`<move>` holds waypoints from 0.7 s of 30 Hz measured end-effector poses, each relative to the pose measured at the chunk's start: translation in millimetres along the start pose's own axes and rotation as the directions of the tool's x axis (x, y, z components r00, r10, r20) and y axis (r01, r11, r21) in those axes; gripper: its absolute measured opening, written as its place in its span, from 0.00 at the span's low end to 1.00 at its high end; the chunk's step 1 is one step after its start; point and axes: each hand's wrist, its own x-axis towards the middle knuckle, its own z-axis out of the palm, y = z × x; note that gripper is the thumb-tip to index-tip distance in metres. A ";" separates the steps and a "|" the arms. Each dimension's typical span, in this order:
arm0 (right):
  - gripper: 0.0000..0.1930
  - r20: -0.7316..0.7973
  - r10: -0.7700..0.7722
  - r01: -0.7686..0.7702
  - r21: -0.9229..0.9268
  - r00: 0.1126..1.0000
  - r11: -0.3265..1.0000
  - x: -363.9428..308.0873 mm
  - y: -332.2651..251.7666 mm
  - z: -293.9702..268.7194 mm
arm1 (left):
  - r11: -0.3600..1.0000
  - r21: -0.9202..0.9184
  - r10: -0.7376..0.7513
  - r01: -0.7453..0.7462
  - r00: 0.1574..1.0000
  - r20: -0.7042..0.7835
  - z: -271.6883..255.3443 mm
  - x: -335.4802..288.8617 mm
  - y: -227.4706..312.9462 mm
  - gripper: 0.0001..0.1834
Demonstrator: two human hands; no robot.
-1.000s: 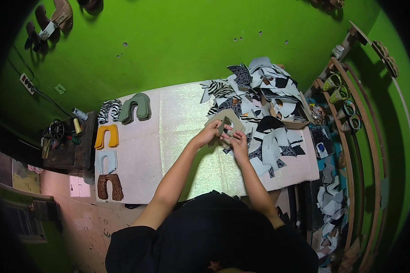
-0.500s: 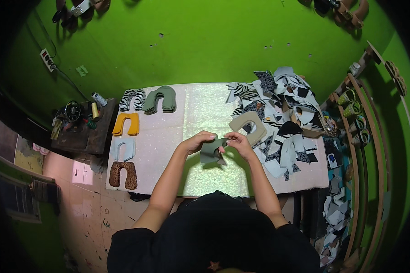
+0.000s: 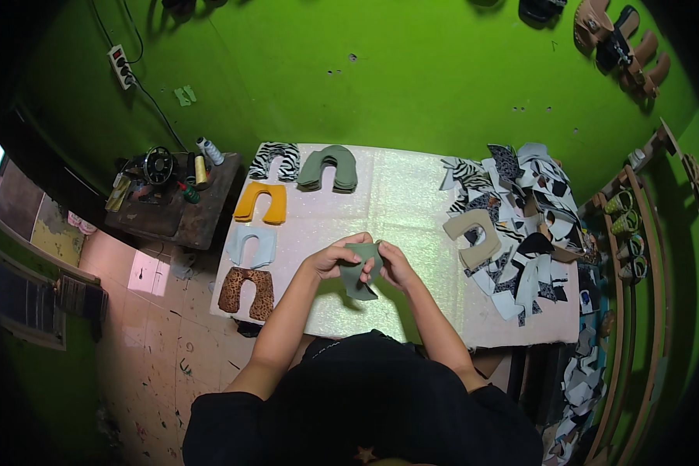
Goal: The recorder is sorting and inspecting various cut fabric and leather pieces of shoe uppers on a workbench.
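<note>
Grip: your left hand (image 3: pixel 335 258) is closed on the green piece (image 3: pixel 359 289), some fingertips showing against it. Your right hand (image 3: pixel 396 268) appears pinched, thumb to fingers, at its upper right edge; contact there is partly hidden. Neither hand is spread. Number of layers held: cannot tell.

Position: the green piece is between your hands, in front of your chest, over the near part of the table (image 3: pixel 408 202). It is bent, its lower end hanging free.

Risk 1: crease or stretch, if you pull your hands apart or press the bend hard. Material looks thin and pliable.

Risk 2: slip. Should the right pinch ease first, that edge could spring away and the piece turn in your left fingers. If there are several layers, they could slide out of line.

Further out: the beige piece (image 3: pixel 485 245) lies at the left edge of the scrap pile (image 3: pixel 512 281). A sleeve or wrist drifting right could drag it in among offcuts.

Left side: green stack (image 3: pixel 328 155), zebra-print stack (image 3: pixel 260 165), yellow stack (image 3: pixel 248 203), pale grey stack (image 3: pixel 241 247), leopard-print stack (image 3: pixel 233 291). They sit close together; your left forearm, near the last, could skew it if swung outward.
</note>
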 end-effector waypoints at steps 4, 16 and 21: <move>0.18 0.046 0.039 -0.044 0.103 0.998 0.994 15.8 9.0 36.6 | 0.992 -0.118 0.053 -0.042 0.994 0.097 -18.9 -20.4 12.0 0.14; 0.22 0.176 0.060 -0.035 -0.138 0.983 0.990 74.5 21.5 52.0 | 0.954 -0.293 0.128 -0.064 0.971 0.204 -68.0 -47.9 55.5 0.15; 0.16 -0.009 0.003 -0.005 -0.251 1.000 0.968 101.5 -0.9 52.1 | 0.935 -0.328 0.133 -0.136 0.991 -0.031 -94.2 -61.0 78.9 0.16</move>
